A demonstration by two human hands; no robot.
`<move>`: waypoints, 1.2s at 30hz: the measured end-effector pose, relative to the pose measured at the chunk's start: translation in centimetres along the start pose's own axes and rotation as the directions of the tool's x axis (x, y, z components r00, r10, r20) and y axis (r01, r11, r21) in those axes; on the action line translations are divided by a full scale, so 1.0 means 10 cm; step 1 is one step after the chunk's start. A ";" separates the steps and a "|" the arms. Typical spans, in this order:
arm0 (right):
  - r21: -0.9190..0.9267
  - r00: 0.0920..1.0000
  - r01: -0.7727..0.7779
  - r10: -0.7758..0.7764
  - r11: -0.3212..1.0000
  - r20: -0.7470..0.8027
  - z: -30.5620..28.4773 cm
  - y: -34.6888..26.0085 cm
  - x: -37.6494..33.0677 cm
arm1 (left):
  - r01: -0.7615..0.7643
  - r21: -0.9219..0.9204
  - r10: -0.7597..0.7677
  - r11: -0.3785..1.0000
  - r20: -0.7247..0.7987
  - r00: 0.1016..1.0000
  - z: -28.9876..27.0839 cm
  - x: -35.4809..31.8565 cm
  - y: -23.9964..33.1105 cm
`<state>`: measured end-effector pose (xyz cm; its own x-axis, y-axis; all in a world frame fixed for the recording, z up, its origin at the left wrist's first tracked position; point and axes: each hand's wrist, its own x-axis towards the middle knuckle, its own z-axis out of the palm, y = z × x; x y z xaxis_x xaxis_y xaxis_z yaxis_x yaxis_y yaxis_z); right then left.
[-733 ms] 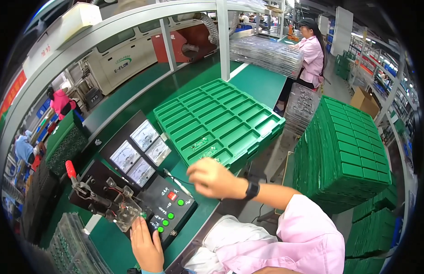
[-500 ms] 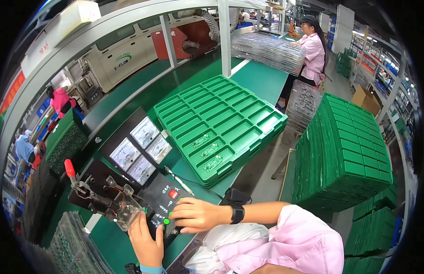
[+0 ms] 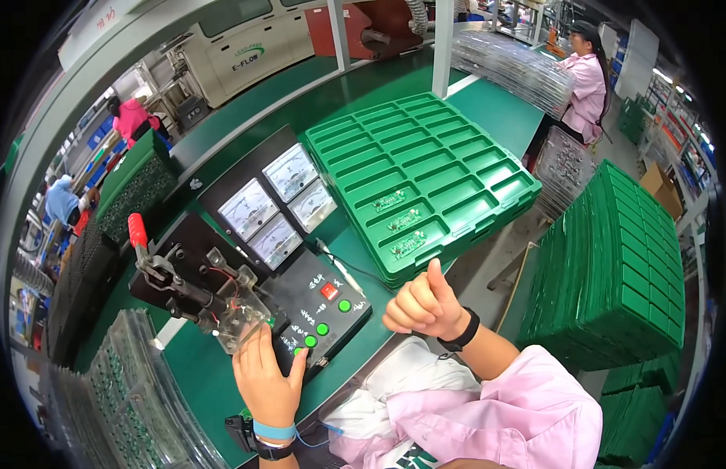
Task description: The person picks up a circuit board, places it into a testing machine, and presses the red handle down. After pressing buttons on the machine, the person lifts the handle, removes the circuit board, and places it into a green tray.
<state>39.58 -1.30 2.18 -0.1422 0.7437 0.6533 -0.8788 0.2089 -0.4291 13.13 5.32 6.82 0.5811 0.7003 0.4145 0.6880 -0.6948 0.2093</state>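
We see a left hand (image 3: 265, 379) laid out flat, its fingers straight and close to each other and its thumb spread off to the side. The fingertips are at the near edge of the clear block (image 3: 239, 322), which sits under the clamp (image 3: 187, 291) with its red handle (image 3: 137, 230) up. A bit of green shows by those fingertips, but it is too small for us to name. The thumb is over the lowest of the green buttons (image 3: 322, 329) on the black box (image 3: 300, 291), and we cannot tell if it pushes. The right hand (image 3: 425, 305) is up in the air, between the box and our lap, with its fingers curled in and its thumb up. We cannot tell if anything is inside the curl. Past it is the green tray (image 3: 466, 208). Three little boards (image 3: 408, 245) lie in it, each in its own slot, in a row at the near left corner. A white pen (image 3: 343, 270) lies by the box's red switch (image 3: 329, 291). Four dials (image 3: 250, 209) stand behind the box. On our right is a tall pile of green trays (image 3: 605, 266).
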 end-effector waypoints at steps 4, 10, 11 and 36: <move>-0.006 0.998 0.005 -0.004 1.000 0.064 0.02 0.02 -0.05 | 0.006 0.031 -0.007 1.000 0.027 1.000 0.00 0.01 0.02; -0.152 0.997 -0.002 -0.010 0.988 -0.080 0.30 -0.05 -0.01 | 0.005 0.019 -0.005 1.000 -0.015 1.000 0.05 -0.01 0.02; -0.126 0.989 -0.004 -0.015 0.992 -0.145 0.34 -0.06 -0.03 | 0.001 0.024 -0.001 1.000 -0.024 1.000 0.06 0.00 0.02; -0.126 0.984 -0.009 -0.014 0.992 -0.180 0.35 -0.01 -0.04 | 0.045 0.071 -0.042 0.996 -0.043 0.998 0.15 -0.05 0.00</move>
<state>38.17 -3.81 4.13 -0.0451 0.8429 0.5363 -0.8132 0.2808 -0.5098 13.49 5.23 5.33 0.5321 0.7213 0.4434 0.7427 -0.6491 0.1646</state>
